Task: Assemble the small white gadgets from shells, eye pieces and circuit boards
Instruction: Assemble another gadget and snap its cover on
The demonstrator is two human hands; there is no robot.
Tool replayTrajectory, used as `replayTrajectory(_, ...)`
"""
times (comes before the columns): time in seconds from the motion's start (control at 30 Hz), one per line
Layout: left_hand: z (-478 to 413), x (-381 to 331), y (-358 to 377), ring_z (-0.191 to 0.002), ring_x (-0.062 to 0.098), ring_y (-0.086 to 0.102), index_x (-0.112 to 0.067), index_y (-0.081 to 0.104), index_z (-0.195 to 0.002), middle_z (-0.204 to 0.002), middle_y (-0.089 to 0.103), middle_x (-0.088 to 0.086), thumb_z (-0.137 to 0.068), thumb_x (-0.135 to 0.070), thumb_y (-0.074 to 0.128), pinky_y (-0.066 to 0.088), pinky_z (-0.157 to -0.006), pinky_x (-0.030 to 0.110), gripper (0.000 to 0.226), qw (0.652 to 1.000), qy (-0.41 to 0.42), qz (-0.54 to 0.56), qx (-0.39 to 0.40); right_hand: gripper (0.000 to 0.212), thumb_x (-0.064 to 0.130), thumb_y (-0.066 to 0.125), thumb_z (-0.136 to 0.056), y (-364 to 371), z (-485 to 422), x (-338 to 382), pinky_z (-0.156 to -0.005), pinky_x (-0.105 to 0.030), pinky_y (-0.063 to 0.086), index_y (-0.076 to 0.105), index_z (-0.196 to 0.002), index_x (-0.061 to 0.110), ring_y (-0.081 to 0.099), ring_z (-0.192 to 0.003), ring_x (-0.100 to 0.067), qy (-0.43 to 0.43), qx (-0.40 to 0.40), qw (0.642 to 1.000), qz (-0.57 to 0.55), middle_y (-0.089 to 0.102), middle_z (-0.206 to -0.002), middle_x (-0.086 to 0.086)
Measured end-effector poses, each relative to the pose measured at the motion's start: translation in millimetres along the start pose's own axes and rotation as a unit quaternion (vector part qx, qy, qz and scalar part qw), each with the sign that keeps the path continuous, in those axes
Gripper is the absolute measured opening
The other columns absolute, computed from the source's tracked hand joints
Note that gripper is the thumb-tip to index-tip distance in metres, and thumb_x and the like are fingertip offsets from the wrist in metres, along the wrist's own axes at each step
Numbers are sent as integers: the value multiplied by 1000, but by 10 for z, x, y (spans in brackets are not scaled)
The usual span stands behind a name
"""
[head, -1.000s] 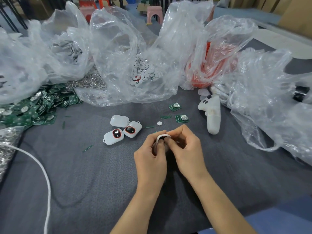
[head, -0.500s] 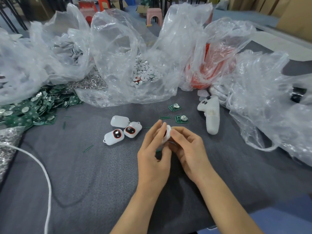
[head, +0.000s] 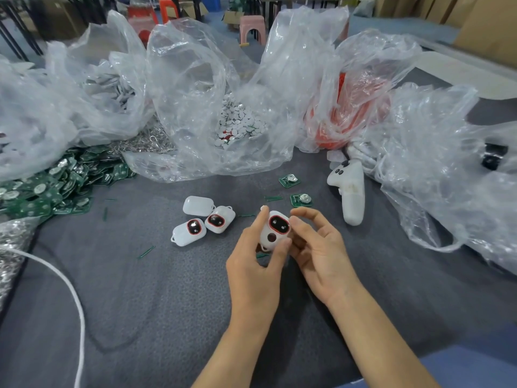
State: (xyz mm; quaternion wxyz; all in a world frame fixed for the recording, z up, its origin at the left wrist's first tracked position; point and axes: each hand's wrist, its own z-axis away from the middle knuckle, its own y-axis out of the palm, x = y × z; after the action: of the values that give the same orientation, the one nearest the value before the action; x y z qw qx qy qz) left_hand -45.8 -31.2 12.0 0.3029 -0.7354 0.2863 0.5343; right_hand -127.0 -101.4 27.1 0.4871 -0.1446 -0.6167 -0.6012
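A gray table (head: 140, 303) has big clear bags (head: 195, 93) along its far side. In the middle, the left hand (head: 251, 270) pinches a white gadget (head: 275, 229) and the right hand (head: 321, 256) curls its fingers against the right edge. They hold it face up, likely to check it. It shows a dark red-ringed eye and a dark dot below.

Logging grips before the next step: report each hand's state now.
Left hand: pinches the white gadget between finger and thumb.
Right hand: curled fingers grip the gadget's right side.
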Motion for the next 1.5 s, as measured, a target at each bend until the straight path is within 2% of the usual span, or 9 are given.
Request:
replayTrajectory(0.2,-19,-21,-1,-115,0,55,-43,48,-130,-124,59,-16,-84,-14,72,44,-94,17,59,999,41,-24,-8,19,12,70,-70,47,39,24,-59,-28,57,62,-88,12,69,-71,-20,-23,-3,999,29,70,-78,-9)
replayTrajectory(0.3,-16,-21,14,-126,-10,39,-37,41,-137,-144,44,-6,-88,-11,64,31,-96,2,60,990,108,-91,0,13,3,70,-78,147,119,24,-67,-29,55,62,-85,10,66,-72,-19,-108,-32,976,188,67,-74,-4)
replayTrajectory(0.43,-69,28,-14,-95,-13,58,-25,45,-138,-114,62,-30,-89,-20,52,44,-82,6,51,999,20,35,-35,9,20,74,-81,405,180,94,-62,-15,51,65,-81,19,69,-66,-8,-197,25,912,358,71,-70,4)
replayTrajectory(0.53,-103,-9,-58,-96,5,66,-24,52,-133,-113,64,-26,-95,-25,42,55,-81,33,39,989,-10,140,-42,12,36,68,-83,579,-192,324,-62,-15,51,66,-78,25,67,-65,-4,-189,64,851,486,70,-68,9)
replayTrajectory(0.67,-143,-100,-70,-81,19,65,-23,60,-114,-114,66,-9,-101,-22,38,50,-60,31,26,965,-68,248,-51,13,17,55,-94,802,-1162,564,-79,-24,48,68,-97,15,65,-90,-17,-224,-5,749,623,70,-97,-3)
replayTrajectory(0.8,-194,-123,-95,-75,25,66,-10,57,-111,-115,67,6,-103,-10,28,51,-52,29,30,944,-114,302,-60,24,8,49,-97,1054,-1873,467,-96,-30,45,66,-113,7,61,-104,-22,-209,49,665,715,64,-118,-12)
replayTrajectory(1.0,-214,-108,-91,-72,28,69,-8,56,-109,-109,70,8,-103,-10,28,55,-53,32,29,934,-133,323,-66,34,4,43,-95,1198,-2155,7,-93,-33,45,63,-122,9,56,-114,-28,-157,83,541,822,60,-126,-12)
replayTrajectory(1.37,-200,-22,-34,-67,19,62,-13,56,-108,-92,72,11,-102,-5,35,53,-64,28,23,965,-97,234,-72,29,-11,42,-88,888,-1954,-296,-79,-37,44,58,-111,-10,53,-106,-36,-392,-19,594,702,58,-109,-24)
replayTrajectory(1.5,-178,-27,-43,-68,8,60,-17,60,-96,-76,71,8,-97,-26,42,45,-65,16,21,975,-62,206,-55,10,-5,56,-85,801,-1649,-208,-58,-34,41,63,-79,-6,58,-70,-34,-460,-51,704,539,61,-79,-21)
